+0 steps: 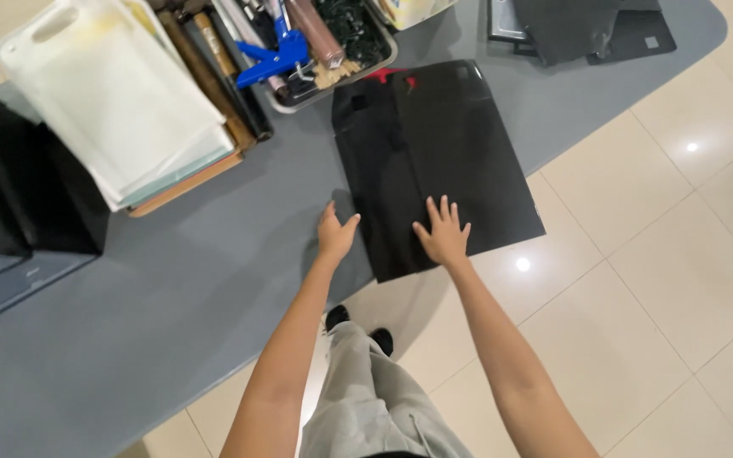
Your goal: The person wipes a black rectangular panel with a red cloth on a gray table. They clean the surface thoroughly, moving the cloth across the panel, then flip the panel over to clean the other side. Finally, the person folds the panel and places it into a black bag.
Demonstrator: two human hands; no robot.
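Observation:
A large glossy black bag [434, 153] lies flat on the grey table [171, 288], its near end hanging over the table's front edge. A bit of red shows at its far end. My right hand [443, 233] rests flat on the bag's near part, fingers spread. My left hand [334, 233] sits on the table by the bag's left edge, fingers apart, touching or nearly touching that edge. Neither hand grips anything.
A stack of white plastic boards [112, 93] lies at the far left. A metal tray [320, 51] holds a blue tool, brushes and tubes. A black box [10, 187] stands at the left. Dark sheets [587, 25] lie at the far right. Tiled floor [655, 254] lies below.

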